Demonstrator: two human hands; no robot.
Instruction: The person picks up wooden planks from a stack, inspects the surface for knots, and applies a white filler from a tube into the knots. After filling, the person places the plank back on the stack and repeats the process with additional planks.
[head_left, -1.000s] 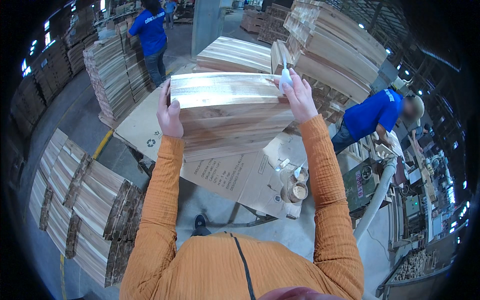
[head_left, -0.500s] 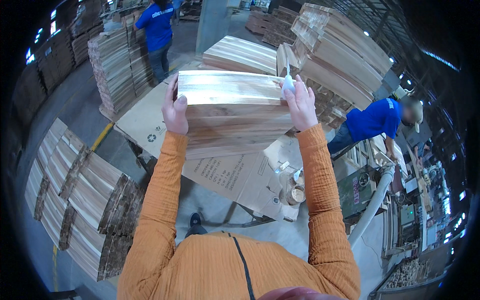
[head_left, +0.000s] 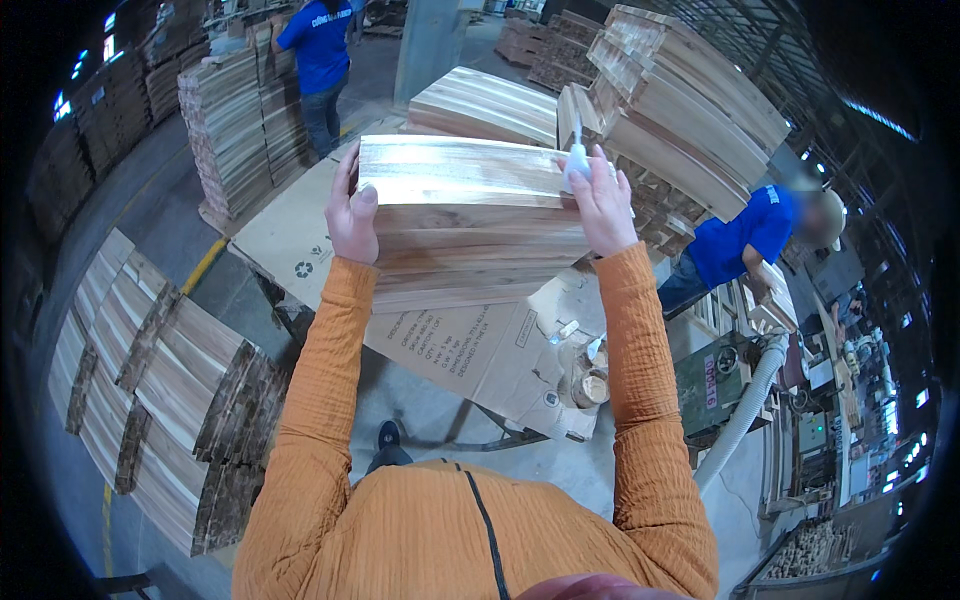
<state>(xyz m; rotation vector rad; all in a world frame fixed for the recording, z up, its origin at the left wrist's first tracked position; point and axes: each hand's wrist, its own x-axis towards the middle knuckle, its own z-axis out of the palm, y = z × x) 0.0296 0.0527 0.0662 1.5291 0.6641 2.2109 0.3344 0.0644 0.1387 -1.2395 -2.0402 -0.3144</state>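
A pale wooden board (head_left: 460,170), brightly lit, lies across the middle in front of me, with more striped wood (head_left: 470,250) just below its near edge. My left hand (head_left: 353,215) is closed around the board's left end, thumb on the near side. At the right end, my right hand (head_left: 603,205) grips a white squeeze bottle (head_left: 576,160) with a thin nozzle pointing up. Fingers of this hand also rest against the board's end. The undersides of both hands are hidden.
Printed cardboard (head_left: 470,350) covers the worktable; jars (head_left: 588,385) stand near its right edge. Board stacks rise behind (head_left: 485,105), at far right (head_left: 680,110) and at left (head_left: 160,370). One co-worker (head_left: 740,240) bends over a machine with a hose (head_left: 745,400); another (head_left: 320,60) stands far left.
My hands hold nearly the same places, with the board slightly higher in view. The co-worker at right has drawn an arm in, and a piece of wood shows by that hand.
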